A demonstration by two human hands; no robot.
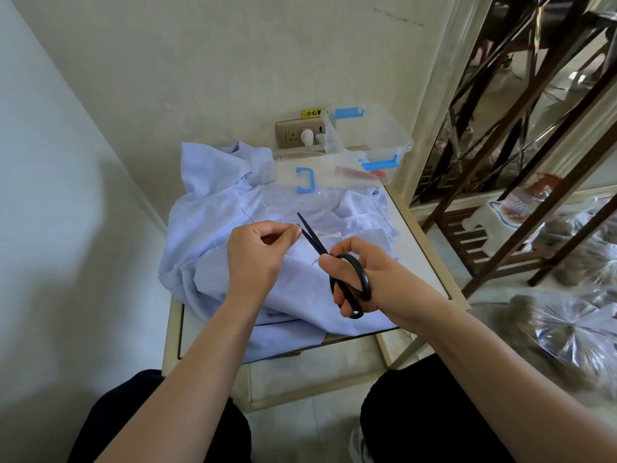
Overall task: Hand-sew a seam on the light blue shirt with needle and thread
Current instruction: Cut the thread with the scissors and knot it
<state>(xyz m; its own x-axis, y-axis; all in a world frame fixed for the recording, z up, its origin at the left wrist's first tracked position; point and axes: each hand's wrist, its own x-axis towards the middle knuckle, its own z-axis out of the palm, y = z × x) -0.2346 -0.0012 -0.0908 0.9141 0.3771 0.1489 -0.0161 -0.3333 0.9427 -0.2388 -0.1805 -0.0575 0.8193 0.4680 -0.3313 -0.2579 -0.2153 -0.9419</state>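
One legible marking is present: a yellow sticker (312, 112) on the wall directly above the wall socket plate (293, 137). It carries black Chinese characters reading 小心. The text continues to the right, where the corner of a clear plastic box (370, 135) covers it. No other text, brand or number is legible.

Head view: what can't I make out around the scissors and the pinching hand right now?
Thread: too thin to see at the left hand's pinched fingertips, by the open scissors blades.
Needle: nowhere visible; too small, or hidden in that hand.
Sewn seam: not made out among the shirt folds; the right hand and scissors cover part.
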